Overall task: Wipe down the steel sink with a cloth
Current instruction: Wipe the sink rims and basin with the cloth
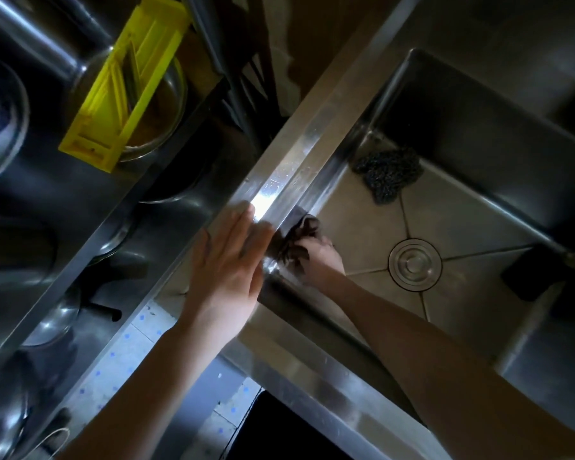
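Note:
The steel sink [472,207] fills the right half of the head view, with a round drain [415,263] in its floor. My right hand [319,257] is down inside the basin, closed on a dark cloth [299,237] that is pressed against the sink's left inner wall. My left hand [226,263] lies flat with fingers together on the shiny rim [289,167] beside that wall, holding nothing.
A dark steel scourer [387,172] lies in the basin's far left corner. A black block [531,273] sits at the right wall. Left of the rim are steel bowls [0,121], pots and a yellow plastic slicer [127,81].

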The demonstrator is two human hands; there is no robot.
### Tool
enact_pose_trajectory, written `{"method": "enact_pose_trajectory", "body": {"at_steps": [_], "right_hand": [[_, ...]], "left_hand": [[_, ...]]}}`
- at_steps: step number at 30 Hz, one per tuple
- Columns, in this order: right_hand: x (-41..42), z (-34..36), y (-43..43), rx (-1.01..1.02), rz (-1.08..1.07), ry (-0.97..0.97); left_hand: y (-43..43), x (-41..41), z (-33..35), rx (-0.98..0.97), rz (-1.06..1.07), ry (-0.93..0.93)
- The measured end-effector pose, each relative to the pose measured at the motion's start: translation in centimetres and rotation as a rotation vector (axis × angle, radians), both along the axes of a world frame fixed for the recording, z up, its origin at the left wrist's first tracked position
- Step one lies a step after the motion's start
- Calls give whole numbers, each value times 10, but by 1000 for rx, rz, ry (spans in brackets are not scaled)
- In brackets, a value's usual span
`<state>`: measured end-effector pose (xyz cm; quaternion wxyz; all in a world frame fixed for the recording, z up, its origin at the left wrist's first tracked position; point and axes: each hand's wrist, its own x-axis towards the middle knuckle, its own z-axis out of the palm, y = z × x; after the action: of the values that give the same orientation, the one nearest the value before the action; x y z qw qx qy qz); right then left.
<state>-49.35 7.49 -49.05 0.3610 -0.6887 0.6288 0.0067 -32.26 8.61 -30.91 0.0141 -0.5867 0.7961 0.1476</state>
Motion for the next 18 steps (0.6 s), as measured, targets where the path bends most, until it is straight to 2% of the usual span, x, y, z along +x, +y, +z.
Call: {"method": "enact_pose_trajectory", "body": {"at_steps": [2,4,7,9,11,15,18], "right_hand": [[-14,-5,4,22,77,-37],[-32,-6,19,89,44,-63],[-59,-10,56,82,147,-14],[-84,-10,81,133,280,-54],[-109,-8,102,142,460,-13],[-114,5,110,203,404,-39],[-91,-2,88,94,481,-33]], "left_hand": [[-1,1,1,-4,0,11],[-2,0,2,-12,0,10],[-2,-1,4,-22,4,9],[-2,-1,5,-36,1,3],[-3,0,5,-43,-6,-10],[1,0,4,-34,-9,-31],[10,1,2,-57,-19,-49]]}}
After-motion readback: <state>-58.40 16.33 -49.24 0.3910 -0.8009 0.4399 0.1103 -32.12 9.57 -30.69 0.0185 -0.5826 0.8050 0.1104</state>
